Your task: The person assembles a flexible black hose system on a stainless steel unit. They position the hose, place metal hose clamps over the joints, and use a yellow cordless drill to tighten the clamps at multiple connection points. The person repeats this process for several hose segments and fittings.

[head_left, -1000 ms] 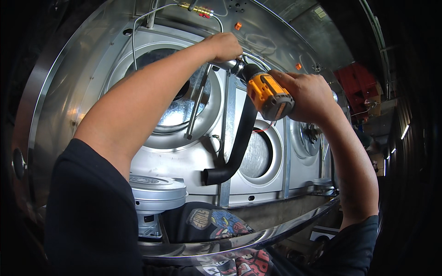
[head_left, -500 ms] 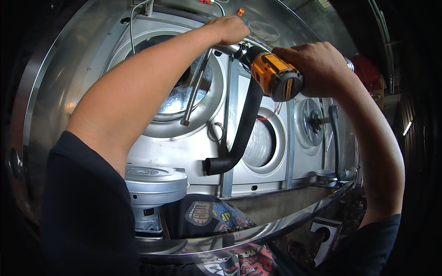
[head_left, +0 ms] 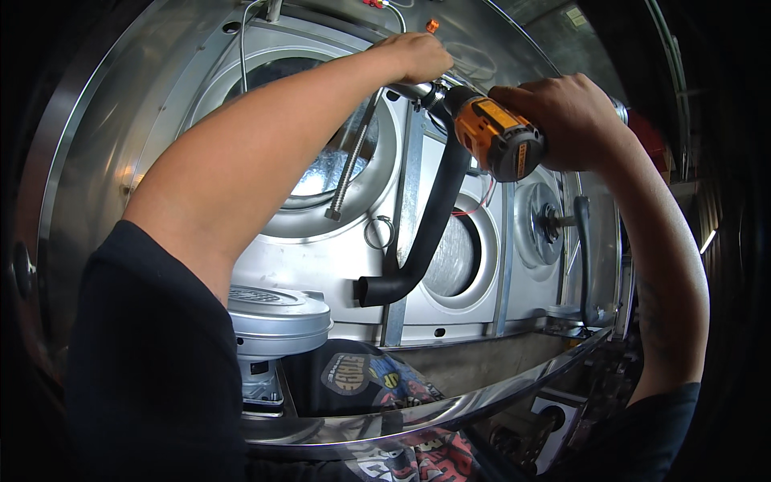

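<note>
My right hand (head_left: pixel 572 112) is wrapped round an orange and black cordless drill (head_left: pixel 499 135), at the upper right. The drill's nose points up and left, at the clamped joint (head_left: pixel 434 98) where a bent black rubber hose (head_left: pixel 436 209) meets a metal pipe (head_left: pixel 411 91). My left hand (head_left: pixel 416 58) is closed over this pipe, left of the joint; its fingertips are hidden behind it. Below my left hand hangs a braided metal hose (head_left: pixel 350 173) with a hex nut at its lower end. The black hose's open lower end points left.
Behind stands a metal panel with a large round opening (head_left: pixel 377 193), a smaller round opening (head_left: pixel 455 253) and a round disc (head_left: pixel 540 223). A loose ring clamp (head_left: pixel 378 232) hangs near the hose. A grey motor-like housing (head_left: pixel 281 321) stands lower left; a shiny metal rim (head_left: pixel 450 414) crosses in front.
The upper part of the scene, with both hands and the drill, has shifted slightly right in view. Both grips look the same, and the drill still points at the joint.
</note>
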{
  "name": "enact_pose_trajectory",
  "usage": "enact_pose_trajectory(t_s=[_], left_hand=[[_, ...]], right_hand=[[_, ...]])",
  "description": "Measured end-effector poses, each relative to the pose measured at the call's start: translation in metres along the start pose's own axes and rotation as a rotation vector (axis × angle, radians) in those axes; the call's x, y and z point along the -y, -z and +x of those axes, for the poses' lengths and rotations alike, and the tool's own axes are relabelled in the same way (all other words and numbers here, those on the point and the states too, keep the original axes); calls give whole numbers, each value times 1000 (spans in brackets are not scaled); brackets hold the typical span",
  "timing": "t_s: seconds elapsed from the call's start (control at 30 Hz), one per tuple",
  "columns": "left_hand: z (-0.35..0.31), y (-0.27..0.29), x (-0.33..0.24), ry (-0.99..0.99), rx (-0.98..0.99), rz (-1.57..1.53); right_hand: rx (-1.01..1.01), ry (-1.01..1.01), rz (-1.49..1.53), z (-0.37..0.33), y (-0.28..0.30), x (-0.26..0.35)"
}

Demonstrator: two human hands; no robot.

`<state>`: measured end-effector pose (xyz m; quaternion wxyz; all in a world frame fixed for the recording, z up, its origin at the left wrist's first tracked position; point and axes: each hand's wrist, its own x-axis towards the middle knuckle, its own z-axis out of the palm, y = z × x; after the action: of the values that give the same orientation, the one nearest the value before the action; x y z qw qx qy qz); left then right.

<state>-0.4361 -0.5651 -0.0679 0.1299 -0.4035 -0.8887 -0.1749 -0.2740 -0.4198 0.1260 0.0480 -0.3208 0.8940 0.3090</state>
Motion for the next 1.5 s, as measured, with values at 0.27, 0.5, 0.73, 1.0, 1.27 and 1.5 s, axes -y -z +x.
enact_pose_trajectory(t_s=[0.27,0.5,0.73,1.0,1.27,1.5], left_hand=[[-1,10,-6,50,91,-17],[-6,16,-10,58,117,15],[-5,16,-10,30,123,14],[-5,13,-10,75,98,-21],[-11,26,-17,161,139,-129],[-12,27,-16,166,147,-164]], right_hand=[[-3,11,-2,2,-4,-3],[-29,17,11,2,-4,-3],[-11,10,9,3,-2,-3],[-10,10,5,3,-4,-5],[-1,2,15,2,-4,-4],[53,15,-6,3,2,-4]])
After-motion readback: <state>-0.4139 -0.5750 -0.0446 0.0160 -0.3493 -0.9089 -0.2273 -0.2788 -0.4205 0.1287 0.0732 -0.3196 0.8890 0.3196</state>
